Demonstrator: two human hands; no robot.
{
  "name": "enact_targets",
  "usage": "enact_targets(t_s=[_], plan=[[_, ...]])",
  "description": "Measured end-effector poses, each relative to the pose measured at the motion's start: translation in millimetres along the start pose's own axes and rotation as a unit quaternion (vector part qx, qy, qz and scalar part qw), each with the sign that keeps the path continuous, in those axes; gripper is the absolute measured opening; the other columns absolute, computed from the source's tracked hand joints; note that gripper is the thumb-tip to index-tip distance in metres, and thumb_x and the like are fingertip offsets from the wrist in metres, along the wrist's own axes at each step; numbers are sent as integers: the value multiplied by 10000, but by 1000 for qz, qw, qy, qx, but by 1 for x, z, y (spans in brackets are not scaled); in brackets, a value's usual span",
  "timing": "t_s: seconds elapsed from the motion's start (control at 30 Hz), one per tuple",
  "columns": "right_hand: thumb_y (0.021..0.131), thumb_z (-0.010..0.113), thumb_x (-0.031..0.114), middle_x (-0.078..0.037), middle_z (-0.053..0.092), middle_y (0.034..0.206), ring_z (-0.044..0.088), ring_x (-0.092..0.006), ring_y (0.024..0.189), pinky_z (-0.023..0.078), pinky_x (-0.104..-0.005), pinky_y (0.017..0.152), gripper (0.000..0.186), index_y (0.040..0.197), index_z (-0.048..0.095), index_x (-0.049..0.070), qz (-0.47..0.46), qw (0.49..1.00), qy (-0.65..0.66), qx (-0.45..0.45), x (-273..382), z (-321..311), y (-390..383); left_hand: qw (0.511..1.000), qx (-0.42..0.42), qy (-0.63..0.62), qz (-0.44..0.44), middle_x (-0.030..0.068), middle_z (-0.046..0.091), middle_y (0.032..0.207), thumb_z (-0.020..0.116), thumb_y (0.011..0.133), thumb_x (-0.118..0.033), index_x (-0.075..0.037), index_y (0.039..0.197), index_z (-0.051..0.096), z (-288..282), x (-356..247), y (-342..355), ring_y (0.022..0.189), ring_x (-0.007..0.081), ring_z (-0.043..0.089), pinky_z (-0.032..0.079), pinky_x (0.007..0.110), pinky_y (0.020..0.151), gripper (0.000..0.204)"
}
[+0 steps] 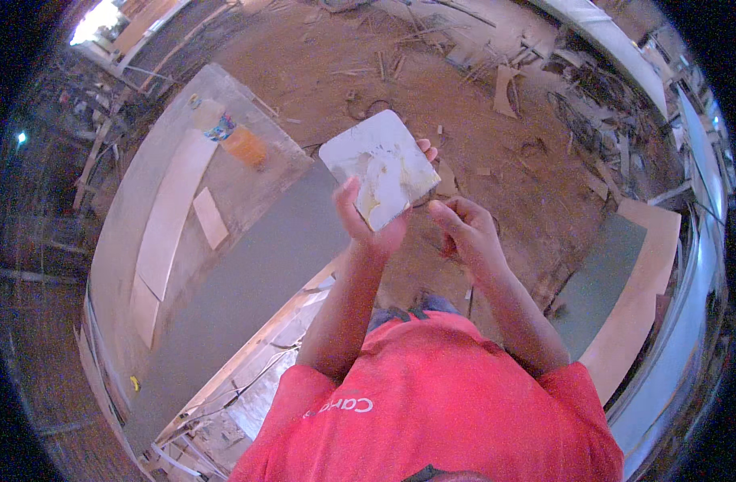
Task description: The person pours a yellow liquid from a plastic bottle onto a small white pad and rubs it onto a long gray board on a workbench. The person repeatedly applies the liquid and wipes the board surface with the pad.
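Broadly, a long grey workbench [247, 273] ran from the upper left toward the lower centre of the frame, with a pale wooden board [171, 217] lying on it. Near its top end stood an orange bottle [235, 138]. At centre, the left hand [368, 221] gripped a white square tile [380, 167], smeared yellowish; just right, the right hand [468, 233] curled loosely, empty.
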State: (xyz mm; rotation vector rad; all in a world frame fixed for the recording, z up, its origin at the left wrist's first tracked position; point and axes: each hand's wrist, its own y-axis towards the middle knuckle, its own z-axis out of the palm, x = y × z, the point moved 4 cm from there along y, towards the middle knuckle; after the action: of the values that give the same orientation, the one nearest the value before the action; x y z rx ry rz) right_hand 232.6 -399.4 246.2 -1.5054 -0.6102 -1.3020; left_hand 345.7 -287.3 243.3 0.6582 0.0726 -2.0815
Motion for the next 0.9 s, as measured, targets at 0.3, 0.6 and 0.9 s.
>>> enact_targets(t_s=[0.3, 0.6, 0.9], plan=[[942, 850, 353, -11, 680, 762, 655, -114, 601, 582, -296, 577, 346, 935, 699, 41, 35, 999, 9, 26, -26, 11, 13, 997, 31, 61, 21, 299, 534, 1516, 547, 813, -567, 61, 1594, 352, -11, 25, -19, 1441, 454, 507, 347, 530, 1242, 1021], [1005, 766, 283, -47, 731, 868, 740, -159, 729, 622, -329, 658, 239, 993, 696, 55, 64, 988, 128, 62, -32, -27, 17, 1000, -26, -9, -7, 353, 444, 1570, 596, 805, -621, 15, 1630, 310, -6, 15, -20, 1462, 538, 446, 357, 618, 1236, 1081], [990, 790, 270, -19, 762, 972, 691, -101, 867, 563, -297, 786, 277, 1054, 767, 1, -45, 992, -9, 116, -29, -37, 32, 985, 42, -91, -143, 354, 487, 1526, 643, 797, -643, 21, 1622, 331, -10, 23, -28, 1388, 525, 518, 433, 606, 1175, 1104]])
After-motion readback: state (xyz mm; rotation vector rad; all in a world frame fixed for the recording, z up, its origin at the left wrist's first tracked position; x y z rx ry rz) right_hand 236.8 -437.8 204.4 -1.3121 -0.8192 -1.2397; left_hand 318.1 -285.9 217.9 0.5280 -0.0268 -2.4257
